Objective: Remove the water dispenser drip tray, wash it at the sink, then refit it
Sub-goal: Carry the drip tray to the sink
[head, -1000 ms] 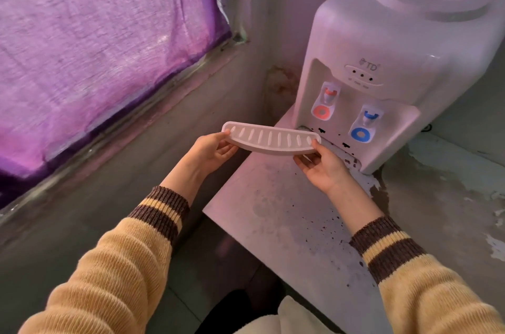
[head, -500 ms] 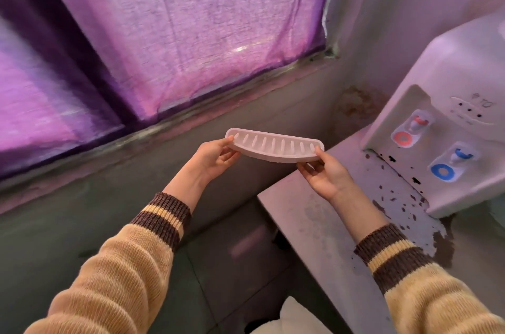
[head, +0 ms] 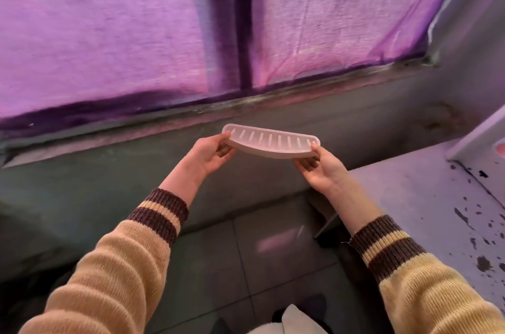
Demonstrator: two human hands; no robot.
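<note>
The white slotted drip tray [head: 270,142] is held level in the air in front of the window sill, away from the dispenser. My left hand [head: 210,154] grips its left end, thumb on top. Its right end is pinched by my right hand [head: 321,171]. Only a corner of the white water dispenser [head: 483,134] shows at the far right edge, with a bit of its red tap. No sink is in view.
A worn white table [head: 426,197] with dark flaked spots stands at the right under the dispenser. A window with a purple curtain [head: 328,19] fills the top, above a grey wall [head: 82,183]. Grey floor tiles [head: 232,265] lie below my arms.
The tray has been carried left, away from the dispenser, with both hands still on it. The view has swung left, so the dispenser has slid almost out of sight.
</note>
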